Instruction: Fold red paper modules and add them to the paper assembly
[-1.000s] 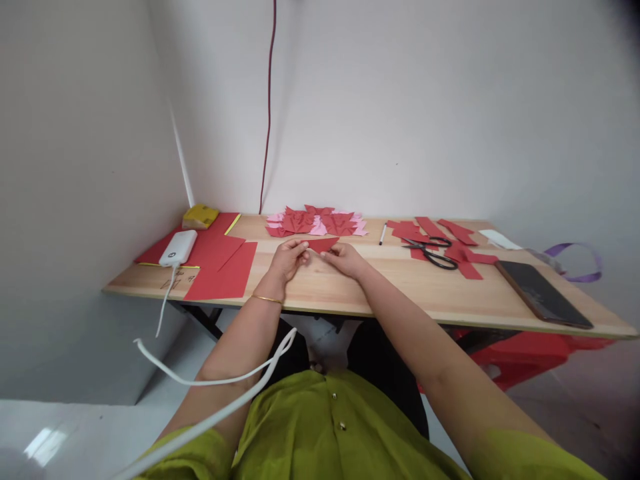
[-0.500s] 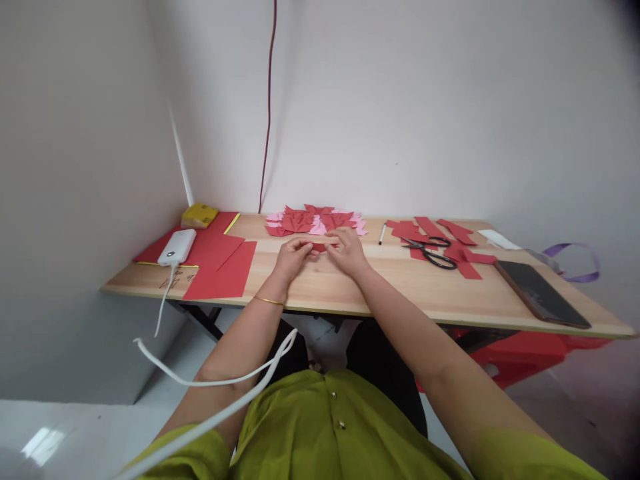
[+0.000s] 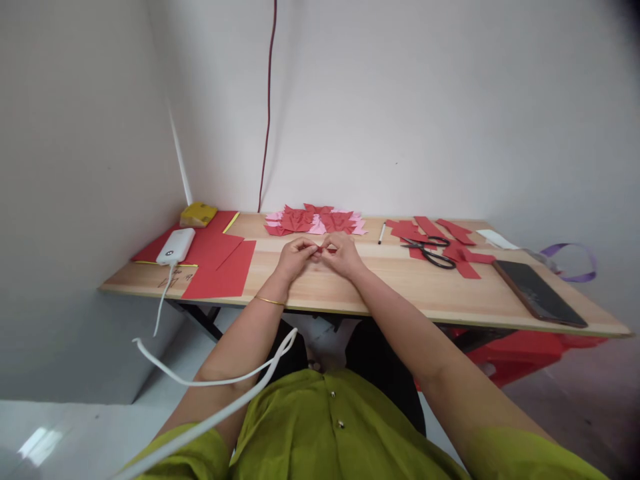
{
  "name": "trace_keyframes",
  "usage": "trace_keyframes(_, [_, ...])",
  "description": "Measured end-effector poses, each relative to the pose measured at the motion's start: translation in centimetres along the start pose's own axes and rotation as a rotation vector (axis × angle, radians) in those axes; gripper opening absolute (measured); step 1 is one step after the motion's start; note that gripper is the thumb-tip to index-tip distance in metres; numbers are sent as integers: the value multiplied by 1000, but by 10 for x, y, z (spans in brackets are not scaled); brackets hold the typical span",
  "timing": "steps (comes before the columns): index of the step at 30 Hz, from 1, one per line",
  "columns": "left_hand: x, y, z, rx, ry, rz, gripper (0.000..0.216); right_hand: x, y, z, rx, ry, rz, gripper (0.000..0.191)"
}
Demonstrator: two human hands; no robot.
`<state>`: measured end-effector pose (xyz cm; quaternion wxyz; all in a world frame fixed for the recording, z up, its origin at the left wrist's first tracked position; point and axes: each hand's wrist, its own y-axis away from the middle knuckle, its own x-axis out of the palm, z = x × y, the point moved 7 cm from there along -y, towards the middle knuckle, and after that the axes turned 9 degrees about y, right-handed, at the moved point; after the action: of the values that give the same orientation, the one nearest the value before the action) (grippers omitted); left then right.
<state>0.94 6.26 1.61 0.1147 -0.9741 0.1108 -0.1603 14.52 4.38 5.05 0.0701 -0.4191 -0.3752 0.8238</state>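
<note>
A small piece of red paper [image 3: 321,249] is pinched between my two hands above the middle of the table, mostly covered by the fingers. My left hand [image 3: 296,259] grips its left end with thumb and forefinger. On the other side my right hand [image 3: 343,255] is closed on the right end, its fingertips almost meeting the left ones. Just behind the hands lies a pile of folded red and pink paper pieces [image 3: 300,220].
Red paper sheets [image 3: 225,270], a white power bank [image 3: 175,246] with a cable and a yellow packet [image 3: 199,215] lie left. To the right are a pen [image 3: 382,233], black-handled scissors [image 3: 434,253], red paper strips [image 3: 456,232] and a dark phone [image 3: 540,293].
My hands have drawn closer together, and the right fingers have curled down onto the red paper. Less of the paper shows now.
</note>
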Motion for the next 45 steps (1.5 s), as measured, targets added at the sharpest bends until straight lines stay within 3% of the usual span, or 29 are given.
trace_keyframes(15, [-27,-2,-6,12,145,-226,29,-22,1,-50,246,-61,-67,10])
trace_keyframes(21, [-21,0,-6,-5,153,-181,30,-9,2,-29,188,-313,34,34])
trace_keyframes(25, [-16,-3,0,-39,134,-123,30,-2,1,-19,109,-242,77,18])
trace_keyframes(27, [-21,-4,0,-16,101,-176,27,-4,1,-21,100,-179,38,18])
trace_keyframes(30, [-35,-2,-9,93,1,-370,20,-10,0,-25,87,-87,-23,17])
trace_keyframes(32, [-36,1,-18,181,-86,-412,20,-12,0,-25,68,-25,-42,17])
trace_keyframes(35, [-17,3,-24,253,-211,-249,26,-10,0,-16,-17,34,-13,18])
trace_keyframes(39, [6,5,-17,240,-291,-49,29,-4,0,0,-124,78,60,19])
trace_keyframes(45, [5,4,-14,259,-400,-21,12,-2,1,9,-163,40,93,17])
